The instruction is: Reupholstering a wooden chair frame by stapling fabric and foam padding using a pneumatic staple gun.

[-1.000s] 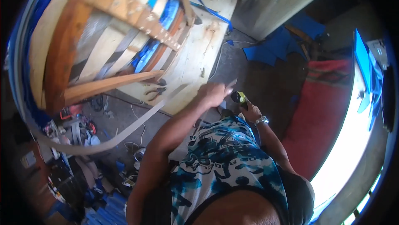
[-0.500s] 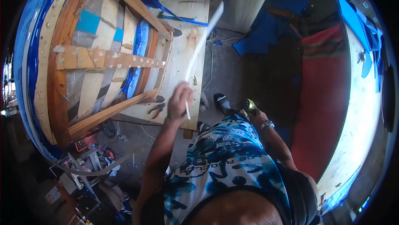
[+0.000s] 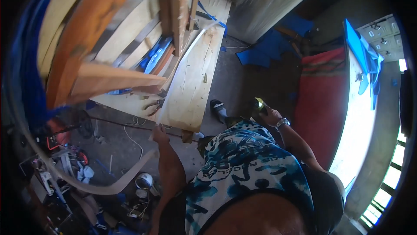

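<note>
My left hand (image 3: pixel 160 134), low beside the near edge of a wooden board (image 3: pixel 191 83), is closed on a long white strip (image 3: pixel 171 94). The strip runs over the board toward its far end, and a loose length curves below my hand to the left. Close to my body, my right hand (image 3: pixel 272 117) grips a yellow-and-black handheld tool (image 3: pixel 259 105), its exact kind unclear. To the left, a wooden furniture frame (image 3: pixel 121 76) with slats stands tilted over the board. Pliers (image 3: pixel 153 106) with dark red handles lie on the board beside the frame.
A red cloth-covered surface (image 3: pixel 319 100) and a pale panel (image 3: pixel 358 118) stand at the right. Blue sheets (image 3: pixel 256 56) lie on the floor ahead. At the lower left are a white can (image 3: pixel 144 180), cords and cluttered equipment (image 3: pixel 65 165).
My left hand has moved down and left, toward my body, with the strip. The strip, raised before, now runs along the board. The frame looks nearer and tilted differently; my right hand still holds the tool.
</note>
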